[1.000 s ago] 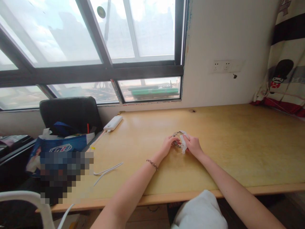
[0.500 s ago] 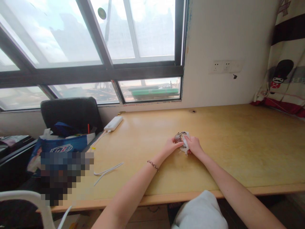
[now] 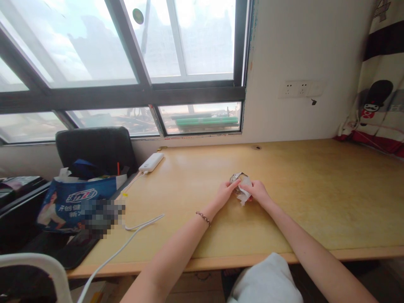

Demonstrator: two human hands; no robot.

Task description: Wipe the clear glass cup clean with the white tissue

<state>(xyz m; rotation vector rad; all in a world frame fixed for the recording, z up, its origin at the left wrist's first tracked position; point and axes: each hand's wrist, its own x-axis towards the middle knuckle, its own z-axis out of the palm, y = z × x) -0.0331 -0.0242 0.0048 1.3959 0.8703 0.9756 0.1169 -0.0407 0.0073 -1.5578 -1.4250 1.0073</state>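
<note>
Over the middle of the desk, both hands meet around a small, round, shiny brown-and-silver object (image 3: 234, 178), whose exact kind I cannot make out. My left hand (image 3: 226, 192) grips its left side, the thumb lying across the near face. On the other side my right hand (image 3: 259, 192) is closed on a crumpled white tissue (image 3: 244, 194), pressed against the object. A torn-looking end of the tissue hangs below the fingers. The fingers behind the object are hidden. A braided bracelet (image 3: 203, 218) circles the left wrist.
The wooden desk (image 3: 299, 185) runs under the window. A white power bank (image 3: 152, 162) with a cable lies at its left, and a white cable (image 3: 139, 228) trails over the front edge. Left of the desk stand a black chair (image 3: 94, 145) and a blue bag (image 3: 67, 202).
The round object has tilted in my hands and shows more silver. The left thumb has shifted up across it, and the tissue now spreads over more of its front.
</note>
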